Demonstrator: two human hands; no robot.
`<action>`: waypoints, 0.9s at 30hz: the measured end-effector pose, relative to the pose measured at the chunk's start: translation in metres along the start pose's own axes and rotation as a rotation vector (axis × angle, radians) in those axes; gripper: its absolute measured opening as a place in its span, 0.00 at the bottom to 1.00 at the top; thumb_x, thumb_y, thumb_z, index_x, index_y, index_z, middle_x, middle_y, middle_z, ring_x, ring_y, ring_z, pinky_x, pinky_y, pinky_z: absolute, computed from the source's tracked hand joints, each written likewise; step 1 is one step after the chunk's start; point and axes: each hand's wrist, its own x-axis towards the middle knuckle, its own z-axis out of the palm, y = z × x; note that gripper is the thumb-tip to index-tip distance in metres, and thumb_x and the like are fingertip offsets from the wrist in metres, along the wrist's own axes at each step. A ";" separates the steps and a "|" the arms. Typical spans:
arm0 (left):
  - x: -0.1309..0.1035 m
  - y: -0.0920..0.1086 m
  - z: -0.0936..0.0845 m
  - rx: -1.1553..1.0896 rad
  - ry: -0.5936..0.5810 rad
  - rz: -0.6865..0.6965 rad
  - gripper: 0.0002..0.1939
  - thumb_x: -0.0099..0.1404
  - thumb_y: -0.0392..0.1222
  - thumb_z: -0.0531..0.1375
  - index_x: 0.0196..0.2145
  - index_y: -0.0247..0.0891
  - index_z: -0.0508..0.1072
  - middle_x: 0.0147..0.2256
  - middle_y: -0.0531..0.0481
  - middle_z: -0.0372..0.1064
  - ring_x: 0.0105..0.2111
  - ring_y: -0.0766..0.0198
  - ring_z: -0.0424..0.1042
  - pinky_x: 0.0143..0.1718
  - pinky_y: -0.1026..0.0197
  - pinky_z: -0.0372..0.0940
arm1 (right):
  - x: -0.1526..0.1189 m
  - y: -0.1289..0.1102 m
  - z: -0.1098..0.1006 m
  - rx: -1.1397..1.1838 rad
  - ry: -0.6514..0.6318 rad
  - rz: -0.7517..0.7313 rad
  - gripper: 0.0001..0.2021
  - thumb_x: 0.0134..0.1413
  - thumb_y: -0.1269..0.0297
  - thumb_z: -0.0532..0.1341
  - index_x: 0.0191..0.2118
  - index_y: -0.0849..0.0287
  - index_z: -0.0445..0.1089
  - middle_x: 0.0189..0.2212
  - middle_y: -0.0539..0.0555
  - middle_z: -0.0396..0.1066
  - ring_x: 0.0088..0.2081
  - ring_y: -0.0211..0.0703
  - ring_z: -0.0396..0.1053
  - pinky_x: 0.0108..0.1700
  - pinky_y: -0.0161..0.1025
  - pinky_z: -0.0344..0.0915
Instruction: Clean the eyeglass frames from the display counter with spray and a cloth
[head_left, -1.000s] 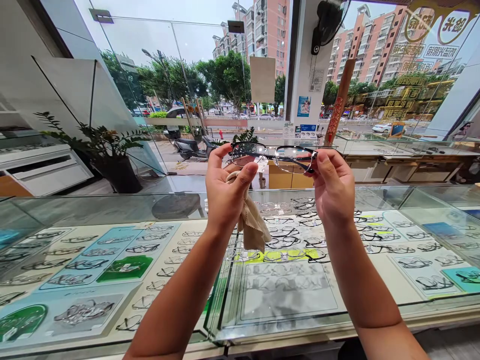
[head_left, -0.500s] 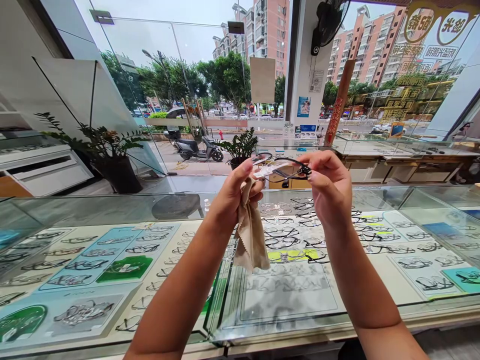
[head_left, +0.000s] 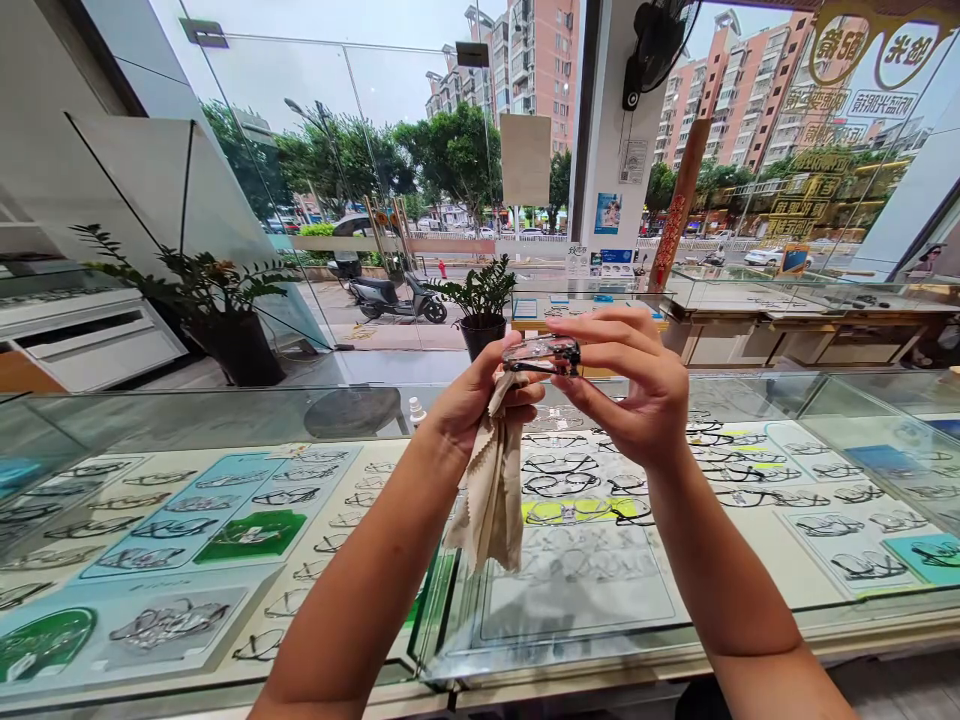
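Dark-rimmed, clear-lensed glasses (head_left: 541, 353) look folded; their far side is hidden.

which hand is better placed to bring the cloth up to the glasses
Probably the left hand: the cloth hangs from its fingers, while the right hand holds only the glasses.

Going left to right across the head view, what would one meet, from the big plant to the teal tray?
Large potted plant → scooter → left hand → held glasses → right hand → teal tray.
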 end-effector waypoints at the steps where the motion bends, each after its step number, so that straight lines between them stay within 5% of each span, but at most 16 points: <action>1: 0.000 0.000 -0.001 -0.013 -0.024 -0.023 0.21 0.58 0.56 0.75 0.36 0.38 0.75 0.21 0.58 0.61 0.17 0.72 0.57 0.16 0.70 0.53 | 0.000 0.001 0.000 -0.005 -0.003 -0.027 0.07 0.63 0.65 0.70 0.45 0.46 0.81 0.53 0.48 0.83 0.55 0.54 0.76 0.63 0.60 0.69; 9: -0.006 -0.003 0.003 0.118 -0.115 -0.027 0.25 0.59 0.61 0.72 0.33 0.36 0.71 0.25 0.55 0.67 0.19 0.75 0.48 0.18 0.71 0.47 | -0.003 0.002 -0.001 -0.097 0.009 -0.085 0.08 0.65 0.66 0.70 0.45 0.45 0.82 0.50 0.48 0.85 0.53 0.52 0.77 0.59 0.57 0.72; 16: -0.011 0.016 -0.006 0.798 0.102 0.234 0.31 0.62 0.70 0.67 0.43 0.38 0.71 0.31 0.51 0.71 0.29 0.66 0.67 0.29 0.65 0.63 | 0.000 0.000 -0.018 -0.186 0.023 -0.002 0.02 0.63 0.61 0.72 0.40 0.45 0.83 0.41 0.48 0.84 0.48 0.52 0.77 0.58 0.56 0.71; 21: -0.030 0.032 -0.009 1.256 0.240 0.315 0.30 0.65 0.71 0.63 0.46 0.39 0.75 0.38 0.45 0.76 0.34 0.59 0.74 0.34 0.60 0.67 | -0.011 0.024 -0.037 -0.011 -0.108 0.237 0.04 0.60 0.58 0.74 0.37 0.49 0.82 0.38 0.50 0.82 0.45 0.48 0.77 0.54 0.51 0.72; 27: -0.060 0.042 0.008 1.520 0.193 0.199 0.32 0.64 0.74 0.59 0.45 0.43 0.77 0.29 0.49 0.75 0.27 0.57 0.73 0.27 0.60 0.64 | -0.069 0.088 -0.065 0.228 -0.278 0.637 0.10 0.51 0.57 0.79 0.36 0.53 0.83 0.38 0.53 0.81 0.44 0.48 0.76 0.52 0.48 0.69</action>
